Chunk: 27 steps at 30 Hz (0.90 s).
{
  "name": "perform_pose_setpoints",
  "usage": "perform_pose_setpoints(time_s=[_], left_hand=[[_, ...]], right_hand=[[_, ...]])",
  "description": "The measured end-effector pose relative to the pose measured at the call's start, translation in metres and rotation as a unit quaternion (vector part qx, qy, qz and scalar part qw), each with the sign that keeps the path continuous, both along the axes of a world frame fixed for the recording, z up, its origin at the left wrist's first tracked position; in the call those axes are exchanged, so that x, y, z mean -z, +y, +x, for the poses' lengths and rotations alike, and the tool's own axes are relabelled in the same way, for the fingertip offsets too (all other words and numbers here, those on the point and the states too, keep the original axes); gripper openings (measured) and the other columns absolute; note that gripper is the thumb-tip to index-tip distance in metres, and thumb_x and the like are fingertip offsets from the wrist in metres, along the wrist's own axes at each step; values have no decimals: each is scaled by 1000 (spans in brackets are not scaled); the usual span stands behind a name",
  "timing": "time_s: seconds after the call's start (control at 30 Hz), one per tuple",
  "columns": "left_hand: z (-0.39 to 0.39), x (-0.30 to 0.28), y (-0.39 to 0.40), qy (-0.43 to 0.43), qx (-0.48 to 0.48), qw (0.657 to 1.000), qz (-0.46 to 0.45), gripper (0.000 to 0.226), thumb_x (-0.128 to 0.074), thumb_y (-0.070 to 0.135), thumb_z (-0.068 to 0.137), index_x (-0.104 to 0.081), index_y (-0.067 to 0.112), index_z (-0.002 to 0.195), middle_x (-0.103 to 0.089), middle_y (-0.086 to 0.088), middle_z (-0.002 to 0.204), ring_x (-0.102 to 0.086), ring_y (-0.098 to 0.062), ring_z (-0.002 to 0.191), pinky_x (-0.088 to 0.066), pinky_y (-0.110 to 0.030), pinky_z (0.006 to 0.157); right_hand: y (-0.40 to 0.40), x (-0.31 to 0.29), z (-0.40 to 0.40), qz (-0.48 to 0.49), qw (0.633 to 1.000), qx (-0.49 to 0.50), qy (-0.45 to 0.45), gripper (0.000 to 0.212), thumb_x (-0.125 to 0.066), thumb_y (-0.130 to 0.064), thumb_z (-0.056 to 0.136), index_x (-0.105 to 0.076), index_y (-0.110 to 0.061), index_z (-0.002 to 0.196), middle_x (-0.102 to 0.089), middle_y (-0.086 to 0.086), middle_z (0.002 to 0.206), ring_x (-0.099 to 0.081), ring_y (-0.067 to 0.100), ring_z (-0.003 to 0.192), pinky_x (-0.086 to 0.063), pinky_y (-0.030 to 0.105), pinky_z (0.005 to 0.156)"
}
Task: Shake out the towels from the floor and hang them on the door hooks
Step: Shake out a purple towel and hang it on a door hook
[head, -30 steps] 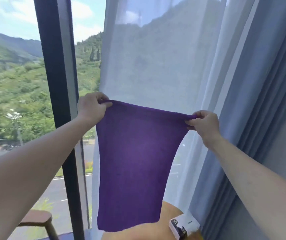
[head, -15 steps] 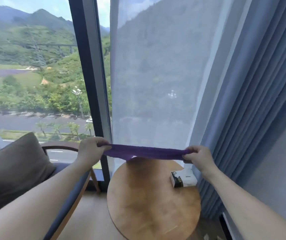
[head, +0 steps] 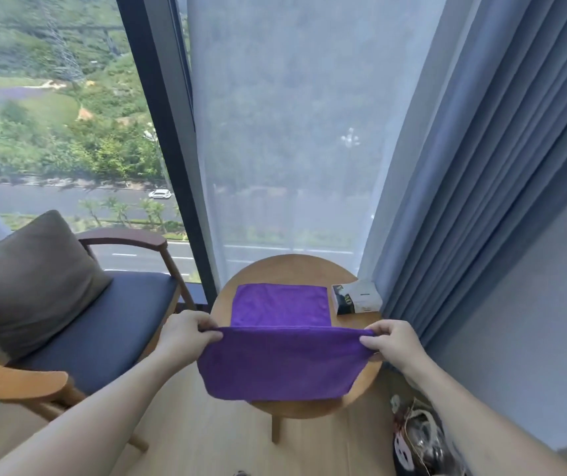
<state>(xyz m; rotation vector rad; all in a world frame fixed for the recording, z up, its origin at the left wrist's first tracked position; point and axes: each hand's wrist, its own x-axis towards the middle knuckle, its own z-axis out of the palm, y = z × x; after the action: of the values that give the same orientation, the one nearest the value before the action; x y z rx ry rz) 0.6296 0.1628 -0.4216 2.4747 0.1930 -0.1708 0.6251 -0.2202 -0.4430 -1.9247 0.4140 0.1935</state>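
A purple towel (head: 282,365) is stretched between my hands over a round wooden table (head: 296,269). My left hand (head: 186,334) pinches its left corner and my right hand (head: 392,345) pinches its right corner. The towel's far part lies flat on the tabletop, and the near part hangs down from my hands over the table's front edge. No door hooks are in view.
A tissue box (head: 356,298) sits at the table's right edge. An armchair (head: 103,324) with a brown cushion (head: 27,286) stands on the left. Sheer and blue curtains (head: 474,166) hang behind the table. Bags (head: 419,438) lie on the floor at lower right.
My hands have come down from chest height to the table with the towel. The towel hung upright, went level, and now lies partly on the tabletop. The view tilted down.
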Motion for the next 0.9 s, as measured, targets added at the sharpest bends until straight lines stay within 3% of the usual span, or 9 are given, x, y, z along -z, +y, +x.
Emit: perform_pose_setpoints(time_s=[0.1,0.23,0.43,0.57,0.67,0.8,0.9], left_hand=[[17,18,-1,21,0,1000,16,13,-75,28,88,-73,34,77,-71,15,80,-66,-7,80,-59,-34,74],[57,37,-5,42,9,999,9,11,-73,27,90,-72,32,80,-70,12,82,-64,-6,81,-46,-21,63],[173,56,2,75,22,997,27,7,-74,32,87,-75,32,80,-72,11,86,-63,-10,88,-48,-27,75],[260,71,-4,75,43,995,41,7,-71,32,89,-76,28,87,-69,11,87,-61,-13,93,-39,-26,74],[309,96,-8,72,25,996,39,20,-69,33,89,-74,23,105,-70,6,100,-61,-18,104,-41,-29,81],[322,155,-7,117,-8,993,26,35,-72,35,86,-69,21,118,-70,-1,118,-62,-23,113,-47,-35,95],[287,204,-5,187,-10,982,32,40,-74,35,87,-66,18,122,-68,-3,119,-62,-22,110,-47,-32,93]], right_hand=[[2,21,11,-5,1000,11,11,6,-71,-4,86,-75,-8,86,-74,12,88,-73,25,83,-62,38,63],[6,44,43,-10,999,26,42,5,-71,-7,88,-74,-11,86,-73,11,89,-72,24,82,-62,38,63],[16,66,140,-24,994,72,72,4,-72,-10,87,-75,-11,87,-73,10,90,-69,21,77,-61,34,60],[21,80,219,-42,989,112,92,7,-70,-11,85,-74,-17,82,-73,7,87,-67,20,72,-63,42,71],[19,100,269,-106,979,153,82,14,-68,-23,82,-73,-21,94,-73,1,93,-70,24,85,-59,42,83],[24,143,277,-136,970,159,124,16,-71,-25,82,-70,-22,97,-72,1,100,-67,23,94,-54,35,87],[31,182,238,-153,960,136,190,16,-72,-25,86,-72,-19,100,-73,3,98,-67,26,89,-51,32,80]])
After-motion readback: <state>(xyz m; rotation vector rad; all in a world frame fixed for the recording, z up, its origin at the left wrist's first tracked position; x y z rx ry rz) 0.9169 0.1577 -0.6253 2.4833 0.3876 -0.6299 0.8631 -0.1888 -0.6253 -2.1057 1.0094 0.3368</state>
